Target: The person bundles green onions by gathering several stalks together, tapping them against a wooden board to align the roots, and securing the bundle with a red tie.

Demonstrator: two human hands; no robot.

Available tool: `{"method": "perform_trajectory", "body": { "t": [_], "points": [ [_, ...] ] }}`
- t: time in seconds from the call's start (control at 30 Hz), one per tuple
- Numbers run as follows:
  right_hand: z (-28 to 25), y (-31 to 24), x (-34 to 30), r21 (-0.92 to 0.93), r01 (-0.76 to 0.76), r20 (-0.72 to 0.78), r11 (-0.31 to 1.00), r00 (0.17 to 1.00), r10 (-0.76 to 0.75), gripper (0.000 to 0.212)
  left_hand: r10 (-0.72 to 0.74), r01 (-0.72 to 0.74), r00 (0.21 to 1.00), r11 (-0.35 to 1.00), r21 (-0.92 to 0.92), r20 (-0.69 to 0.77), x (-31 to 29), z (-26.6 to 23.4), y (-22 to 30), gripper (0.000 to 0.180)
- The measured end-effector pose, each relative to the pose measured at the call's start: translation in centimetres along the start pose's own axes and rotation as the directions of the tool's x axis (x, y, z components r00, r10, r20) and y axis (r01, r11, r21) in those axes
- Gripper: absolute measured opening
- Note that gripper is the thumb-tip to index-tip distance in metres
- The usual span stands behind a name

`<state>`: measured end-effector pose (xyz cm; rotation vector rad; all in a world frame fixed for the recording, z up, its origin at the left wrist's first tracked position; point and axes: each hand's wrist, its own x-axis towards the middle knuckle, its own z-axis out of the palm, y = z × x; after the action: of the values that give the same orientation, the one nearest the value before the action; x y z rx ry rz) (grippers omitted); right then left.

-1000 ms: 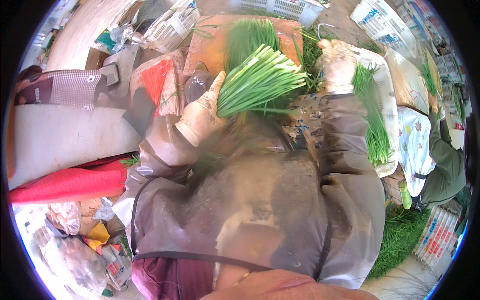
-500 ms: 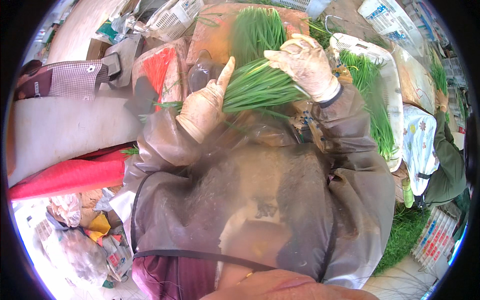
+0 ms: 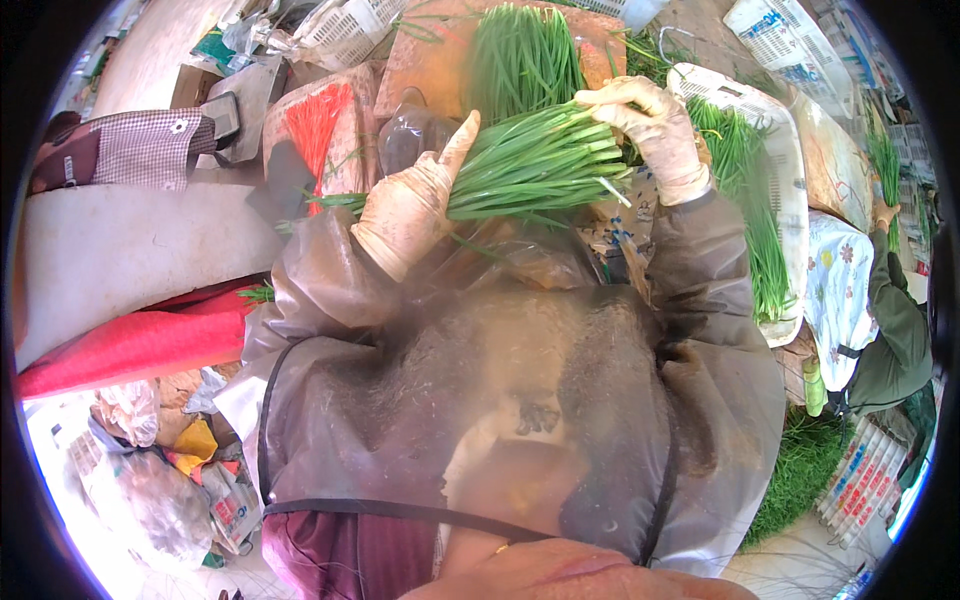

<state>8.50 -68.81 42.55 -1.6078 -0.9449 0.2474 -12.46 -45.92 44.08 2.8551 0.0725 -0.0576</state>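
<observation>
My left hand (image 3: 410,212) wore a thin, cream-coloured glove, which made small wrinkles at the wrist. It was gripping a bunch of green stalks (image 3: 540,165), and one finger stood up straight beside the bunch. The bunch was between my two hands, in front of my chest. Its stalks were long, smooth and slender, and they spread like a fan toward my right hand (image 3: 655,135), where the ends were paler and blunt. Some thin leaf tips came out on the other side of my left hand.

My right hand, in a similar glove, had its fingers curved at the upper corner of these ends. The fingertips seemed to touch the stalks, but I could not tell if they were pinching any.

Beyond my hands, a second bundle (image 3: 527,60) lay on a flat, reddish-brown board (image 3: 420,80). To the right of my right hand, a white plastic basket (image 3: 797,200) with rounded corners held long, loose greens (image 3: 765,245). Beyond my left hand, thin red strands (image 3: 322,125) lay fanned out. My sleeves (image 3: 695,240) were of translucent brownish plastic, crumpled into shiny folds.
</observation>
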Motion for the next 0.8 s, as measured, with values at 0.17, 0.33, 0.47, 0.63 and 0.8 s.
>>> {"method": "perform_trajectory", "body": {
  "t": [0.17,0.33,0.47,0.63,0.8],
  "points": [
    [-4.3,2.6,0.7,0.265,-0.464,-0.249,0.845,0.814,0.525,0.028,-0.049,0.05,0.997,0.999,0.007,-0.057,-0.6,-0.2,-0.6,0.09],
    [-3.1,-1.6,-0.6,-0.527,-0.347,-0.158,0.776,0.937,0.312,0.054,-0.071,0.076,0.987,0.997,0.03,-0.145,-0.7,0.3,-1.4,0.083],
    [2.6,-3.3,-1.9,-0.82,0.376,0.278,0.431,0.921,-0.273,0.032,-0.048,0.03,0.99,0.991,-0.134,-0.133,0.4,1.6,-2.3,0.075],
    [-4.2,-1.0,0.4,-0.524,0.218,-0.02,0.823,0.963,-0.268,0.017,0.052,-0.053,0.999,0.998,0.045,0.015,-0.1,2.0,-4.3,0.068],
    [-6.5,1.3,0.2,-0.926,-0.217,-0.139,0.31,0.957,0.255,0.044,0.033,-0.019,0.983,0.997,0.075,-0.182,-1.3,1.3,-4.6,0.088]
  ]
}}
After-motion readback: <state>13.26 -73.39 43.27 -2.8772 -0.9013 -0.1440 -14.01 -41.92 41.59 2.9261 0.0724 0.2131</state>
